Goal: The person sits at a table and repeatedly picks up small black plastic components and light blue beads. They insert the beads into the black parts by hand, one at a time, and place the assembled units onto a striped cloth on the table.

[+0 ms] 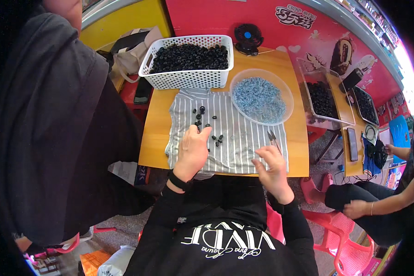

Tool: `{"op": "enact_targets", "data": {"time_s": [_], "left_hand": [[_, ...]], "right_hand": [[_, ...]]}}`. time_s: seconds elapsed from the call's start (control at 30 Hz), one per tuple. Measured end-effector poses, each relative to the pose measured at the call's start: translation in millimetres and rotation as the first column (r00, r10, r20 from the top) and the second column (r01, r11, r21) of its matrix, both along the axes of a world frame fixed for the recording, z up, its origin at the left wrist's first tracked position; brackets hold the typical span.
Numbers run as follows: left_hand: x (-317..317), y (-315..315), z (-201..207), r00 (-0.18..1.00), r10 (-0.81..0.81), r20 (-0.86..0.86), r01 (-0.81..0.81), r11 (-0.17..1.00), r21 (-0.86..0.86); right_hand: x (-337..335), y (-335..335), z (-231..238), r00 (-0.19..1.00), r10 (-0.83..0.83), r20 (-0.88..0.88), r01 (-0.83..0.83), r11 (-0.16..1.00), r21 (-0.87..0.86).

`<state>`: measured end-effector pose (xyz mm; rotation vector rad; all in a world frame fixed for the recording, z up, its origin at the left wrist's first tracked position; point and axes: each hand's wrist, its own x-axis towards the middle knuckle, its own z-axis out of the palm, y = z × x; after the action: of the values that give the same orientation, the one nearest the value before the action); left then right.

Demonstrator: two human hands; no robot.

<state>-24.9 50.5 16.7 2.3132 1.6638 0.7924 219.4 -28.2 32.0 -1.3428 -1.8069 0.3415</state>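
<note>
Mid-frame, the left hand (192,149) curls by black bits (198,117), grip unclear; the right hand (273,170) has fingertips apart, seemingly bare. Pinch softly.

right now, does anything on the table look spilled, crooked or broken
Nothing looks plainly broken or spilled. The mildly odd thing is the striped cloth, rumpled rather than flat on the table. Loose black pieces lie scattered on it by the left hand, outside the white basket.
</note>
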Motion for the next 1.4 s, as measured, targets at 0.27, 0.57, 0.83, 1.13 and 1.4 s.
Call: {"op": "enact_targets", "data": {"time_s": [0.27, 0.57, 0.83, 1.13, 1.4], "left_hand": [[-3.6, 8.5, -15.5, 0.996, -0.089, -0.025, 0.087, 0.994, -0.068], [-4.7, 9.4, -7.8, 0.979, -0.125, 0.164, 0.132, 0.991, -0.033], [0.8, 2.0, -5.5, 0.927, -0.137, 0.349, 0.189, 0.974, -0.121], [30.9, -24.8, -14.8, 0.918, -0.330, 0.219, 0.344, 0.938, -0.032], [17.0, -34.2, 9.2, 0.910, -0.164, 0.382, 0.269, 0.932, -0.241]], "right_hand": [[3.1, -15.5, -17.4, 0.999, 0.003, -0.050, -0.007, 0.997, -0.076], [1.1, -22.0, -19.5, 0.996, 0.020, -0.087, -0.026, 0.997, -0.070], [5.6, -26.7, -24.9, 0.994, 0.017, -0.108, -0.028, 0.994, -0.102], [3.7, -27.1, -30.0, 0.989, 0.041, -0.144, -0.061, 0.989, -0.135], [10.2, -31.5, -29.6, 0.981, 0.010, -0.193, -0.040, 0.988, -0.152]]}}
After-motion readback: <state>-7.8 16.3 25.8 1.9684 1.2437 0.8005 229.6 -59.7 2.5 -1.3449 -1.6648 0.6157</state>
